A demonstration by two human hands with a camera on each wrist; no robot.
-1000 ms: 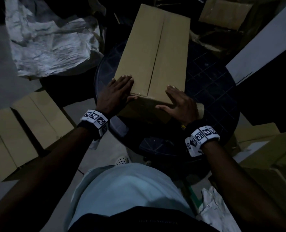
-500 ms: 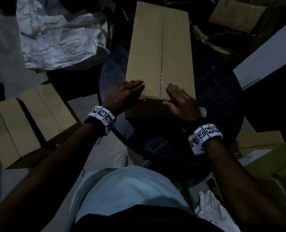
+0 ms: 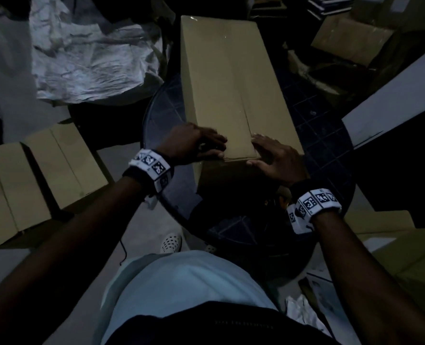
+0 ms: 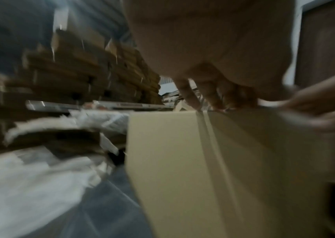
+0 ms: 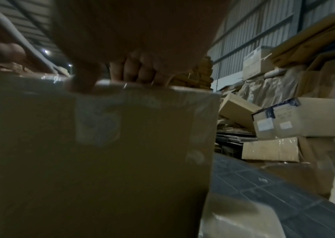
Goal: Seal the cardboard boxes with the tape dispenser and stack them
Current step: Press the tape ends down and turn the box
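Note:
A long brown cardboard box (image 3: 231,83) lies on a round dark table (image 3: 318,135), its flaps closed along a centre seam. My left hand (image 3: 199,143) is at the near left corner, fingers arched, tips on the top and thumb along the near edge. My right hand (image 3: 273,155) lies flat on the near right of the top, thumb at the edge. In the left wrist view fingertips (image 4: 203,99) touch the box (image 4: 182,161) rim. The right wrist view shows fingers (image 5: 138,72) over the box (image 5: 101,145) edge and shiny clear tape on its near face. I see no tape dispenser.
Closed boxes (image 3: 44,175) sit on the floor at left, more boxes (image 3: 405,257) at right and one (image 3: 350,43) at the back right. A crumpled white sheet (image 3: 89,63) lies back left. A white panel (image 3: 393,95) slants at right. My shoe (image 3: 170,242) is beside the table.
The box's far end has swung left on the table. Both hands have stayed at its near end and come closer together, and my left fingers have gone from flat to arched.

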